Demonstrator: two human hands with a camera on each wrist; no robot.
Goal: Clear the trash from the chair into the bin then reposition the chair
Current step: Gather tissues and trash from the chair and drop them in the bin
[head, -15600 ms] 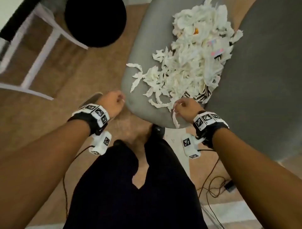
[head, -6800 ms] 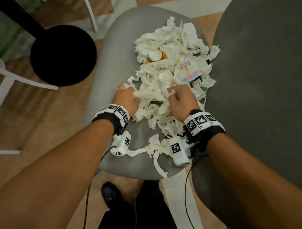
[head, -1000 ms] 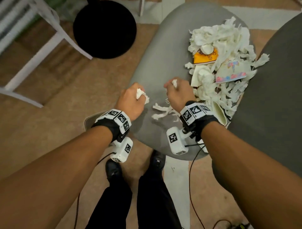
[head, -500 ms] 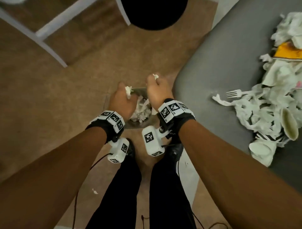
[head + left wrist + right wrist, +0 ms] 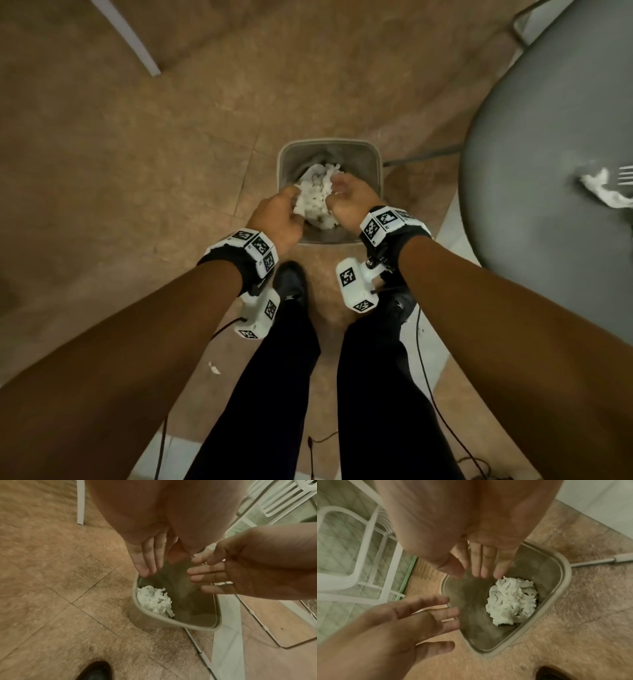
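A small grey bin [image 5: 373, 156] stands on the floor in front of my feet, with a heap of white shredded paper [image 5: 317, 197] inside. Both hands hover over its mouth. My left hand [image 5: 279, 216] and right hand [image 5: 346, 198] are open, fingers straight, holding nothing. The wrist views show the same: left hand [image 5: 150, 561] above the bin's rim [image 5: 171, 620], right hand [image 5: 481, 563] above the paper [image 5: 510, 600]. The grey chair seat [image 5: 548, 171] is at the right, with a plastic fork [image 5: 625, 174] and paper scraps [image 5: 603, 188] on it.
A white chair leg [image 5: 126, 37] crosses the tiled floor at upper left. A paper scrap [image 5: 214, 368] lies on the floor by my left leg. Cables [image 5: 428, 377] trail beside my right leg. White stacked chairs [image 5: 359, 547] stand beyond the bin.
Both hands have opened over the bin and the paper they held has dropped in. My view has turned left, so the chair now sits at the right edge.
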